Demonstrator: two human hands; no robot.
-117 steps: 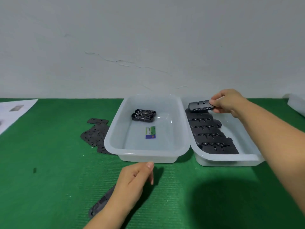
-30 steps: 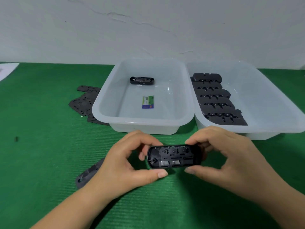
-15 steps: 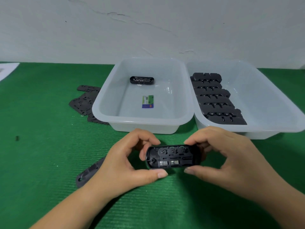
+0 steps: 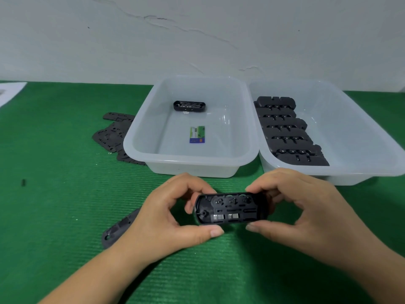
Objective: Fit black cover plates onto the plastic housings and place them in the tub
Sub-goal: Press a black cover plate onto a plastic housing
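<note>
Both hands hold one black plastic housing (image 4: 231, 209) above the green mat, its open inside facing me. My left hand (image 4: 168, 220) grips its left end between thumb and fingers. My right hand (image 4: 300, 213) grips the right end the same way. A flat black cover plate (image 4: 119, 229) lies on the mat, partly hidden under my left wrist. The left white tub (image 4: 192, 159) holds one black housing (image 4: 189, 105) near its far wall. The right white tub (image 4: 372, 150) holds a row of several black housings (image 4: 285, 130).
A pile of flat black cover plates (image 4: 114, 134) lies on the mat left of the left tub. A small coloured label (image 4: 197, 134) sits on that tub's floor. A white sheet (image 4: 11, 91) lies at the far left. A grey wall stands behind.
Since 3.9 s ago my right hand brought a housing from the right tub to the front, and my left hand took its other end. Over the last second almost nothing moved.
</note>
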